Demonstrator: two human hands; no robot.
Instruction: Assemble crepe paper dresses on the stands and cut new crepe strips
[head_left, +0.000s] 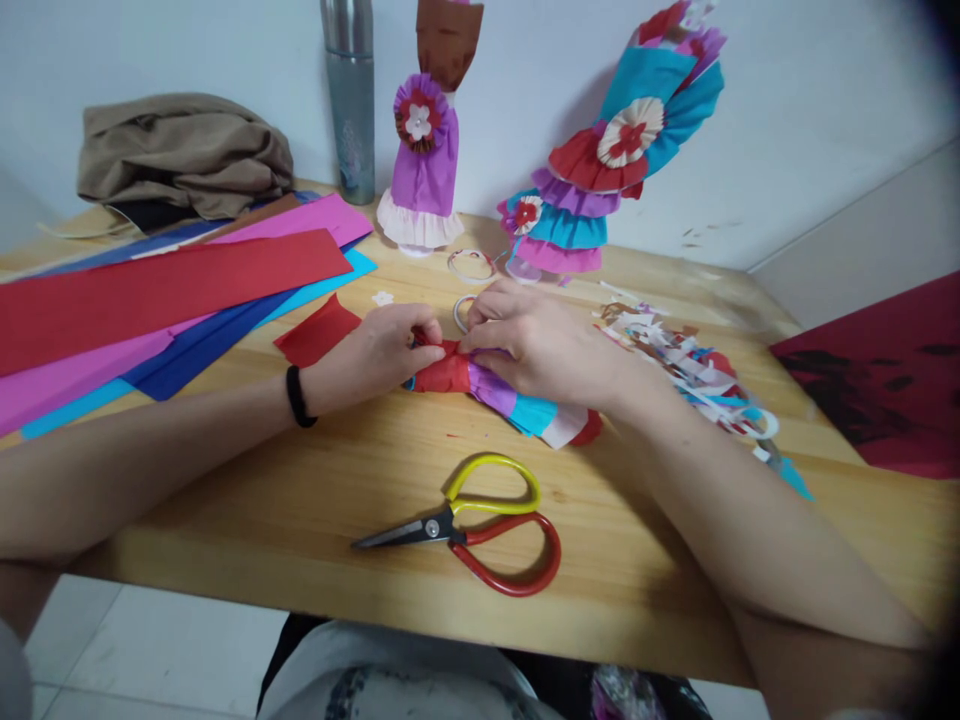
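Note:
A layered crepe-paper piece (534, 410) in red, purple, blue and white lies on the wooden table between my hands. My left hand (379, 355), with a black band at the wrist, pinches the red paper (444, 374) at the piece's left end. Over its middle is my right hand (525, 335), fingers closed on the edge where red meets purple. Fingertips of both hands nearly meet. Scissors (433, 528) with one yellow and one red handle lie nearer the table's front edge. Beside my left hand rests a loose red paper piece (319, 330).
Long coloured paper strips (172, 295) cover the left side. Behind stand a bottle (352, 130) and two decorated paper figures (427, 180) (574, 215). Paper scraps (697, 370) lie at right, a brown cloth (180, 150) at back left. A small white flower (382, 298) sits near my left hand.

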